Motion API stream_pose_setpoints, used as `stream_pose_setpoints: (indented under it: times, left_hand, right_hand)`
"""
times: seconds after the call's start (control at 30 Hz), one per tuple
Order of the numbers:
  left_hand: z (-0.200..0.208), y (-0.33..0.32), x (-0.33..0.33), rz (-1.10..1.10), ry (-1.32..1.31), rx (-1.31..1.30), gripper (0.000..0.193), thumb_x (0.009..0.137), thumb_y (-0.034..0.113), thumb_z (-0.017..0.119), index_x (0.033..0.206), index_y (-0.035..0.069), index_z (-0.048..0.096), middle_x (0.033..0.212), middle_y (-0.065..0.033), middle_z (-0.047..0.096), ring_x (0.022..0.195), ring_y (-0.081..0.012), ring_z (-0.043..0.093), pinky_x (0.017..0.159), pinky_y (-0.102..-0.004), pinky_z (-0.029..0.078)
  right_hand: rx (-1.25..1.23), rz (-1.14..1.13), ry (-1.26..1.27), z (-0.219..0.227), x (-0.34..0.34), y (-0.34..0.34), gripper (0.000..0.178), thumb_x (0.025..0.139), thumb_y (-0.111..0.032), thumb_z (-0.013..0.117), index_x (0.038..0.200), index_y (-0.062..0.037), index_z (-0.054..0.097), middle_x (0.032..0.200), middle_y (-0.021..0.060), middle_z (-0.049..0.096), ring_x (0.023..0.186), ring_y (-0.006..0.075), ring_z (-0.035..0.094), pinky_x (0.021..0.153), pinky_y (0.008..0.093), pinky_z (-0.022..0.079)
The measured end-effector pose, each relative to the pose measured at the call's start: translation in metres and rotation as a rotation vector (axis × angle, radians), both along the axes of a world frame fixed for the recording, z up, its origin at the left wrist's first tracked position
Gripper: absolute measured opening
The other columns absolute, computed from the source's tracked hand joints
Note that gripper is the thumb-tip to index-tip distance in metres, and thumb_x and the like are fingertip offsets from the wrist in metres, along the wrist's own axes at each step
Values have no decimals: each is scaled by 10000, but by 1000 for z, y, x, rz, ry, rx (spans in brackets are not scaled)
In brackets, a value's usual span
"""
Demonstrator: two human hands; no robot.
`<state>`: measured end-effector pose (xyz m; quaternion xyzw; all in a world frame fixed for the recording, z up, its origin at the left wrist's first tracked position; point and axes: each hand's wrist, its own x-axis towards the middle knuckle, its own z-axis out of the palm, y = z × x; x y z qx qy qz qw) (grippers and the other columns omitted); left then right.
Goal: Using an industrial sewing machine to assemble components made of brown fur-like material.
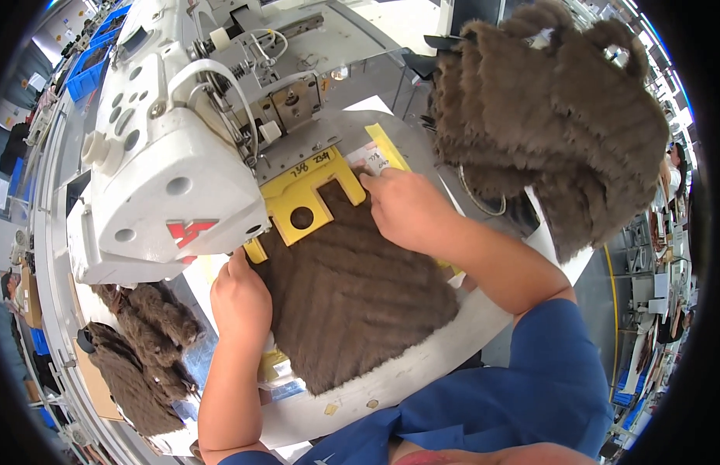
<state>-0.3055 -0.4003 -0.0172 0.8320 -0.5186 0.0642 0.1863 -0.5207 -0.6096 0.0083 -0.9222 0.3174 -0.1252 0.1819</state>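
A brown, ribbed fur piece (360, 294) lies on the white bed of a large sewing machine (174, 155). A yellow clamp plate (302, 198) with a round hole and a square notch rests over its far edge. My left hand (242, 302) is closed, its fingertips pinching the fur's far left corner beside the plate's left tip. My right hand (412, 209) pinches the far right corner, next to the plate's right arm. Both thumbs and fingertips are partly hidden. A yellow-edged sheet (387, 147) shows just beyond my right hand.
A tall pile of brown fur pieces (553, 116) hangs on the right. More fur pieces (139, 364) lie at the lower left, under the machine head. Blue bins (87, 70) stand at the far left. Other people (673, 167) are at the right edge, by workbenches.
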Motion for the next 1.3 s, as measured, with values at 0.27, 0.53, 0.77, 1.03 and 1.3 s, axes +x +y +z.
stream_pose_setpoints:
  times: [0.27,0.53,0.77,1.03,1.3]
  left_hand:
    - [-11,2,8,-76,82,-48,160,853,-32,526,998,-37,594,817,-246,664,748,-436,673,693,-522,557]
    - [37,30,7,154,10,73,250,930,150,616,1120,6,692,896,-201,696,812,-384,704,744,-480,579]
    - [91,134,123,588,-148,-31,357,979,355,620,942,17,727,1008,-223,725,972,-420,690,891,-504,545]
    - [54,201,154,693,345,21,581,934,532,701,912,-47,747,879,-252,743,886,-399,731,826,-448,557]
    - [53,157,147,782,218,95,579,900,504,730,1034,-58,701,1001,-284,731,1017,-435,708,906,-443,543]
  right_hand:
    - [-55,37,-41,-1,7,0,161,849,-56,584,973,14,657,925,258,674,891,465,659,807,567,535]
    - [-126,8,-85,-4,6,5,349,881,-63,599,1201,25,704,1021,252,685,956,458,654,848,525,524]
    - [-114,48,-110,-8,2,0,381,900,-86,593,1256,4,696,1048,243,685,994,450,652,871,521,520]
    - [-89,35,-64,-7,0,0,375,903,-109,587,1255,-15,677,1073,221,683,1009,437,648,873,523,530]
    - [-125,51,-89,-5,-1,3,344,907,-117,589,1222,-16,682,1063,224,683,1000,435,651,875,523,532]
